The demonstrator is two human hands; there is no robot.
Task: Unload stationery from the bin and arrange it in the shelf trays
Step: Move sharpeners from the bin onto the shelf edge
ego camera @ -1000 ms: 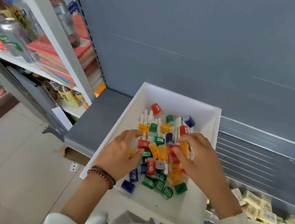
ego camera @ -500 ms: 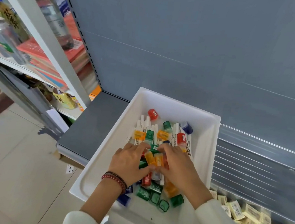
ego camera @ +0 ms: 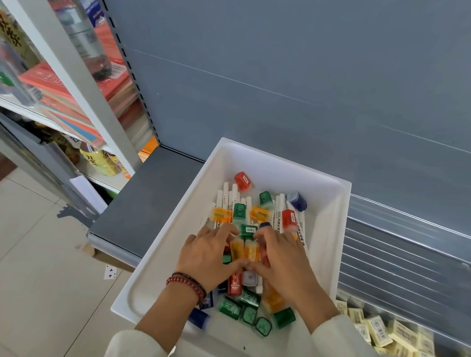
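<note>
A white bin point(ego camera: 336, 219) rests on the grey shelf point(ego camera: 150, 198). It holds white pens point(ego camera: 225, 196) and several small coloured sharpeners in red, green, blue and orange. Both my hands are inside the bin, side by side with thumbs touching. My left hand point(ego camera: 206, 258) and my right hand point(ego camera: 287, 268) curl their fingers round a cluster of orange sharpeners point(ego camera: 245, 250) between them. More green sharpeners point(ego camera: 231, 307) lie loose near my wrists. What my palms cover is hidden.
A ribbed clear shelf tray point(ego camera: 409, 262) lies right of the bin. Below it is a tray of yellow labelled erasers point(ego camera: 403, 341). On the left, another shelf unit carries bottles point(ego camera: 78, 28) and stacked notebooks point(ego camera: 62, 94). A tiled floor point(ego camera: 20, 256) lies below.
My hands have closed in from the sides of the pile until the thumbs meet, gathering the orange sharpeners between them. The view has shifted slightly.
</note>
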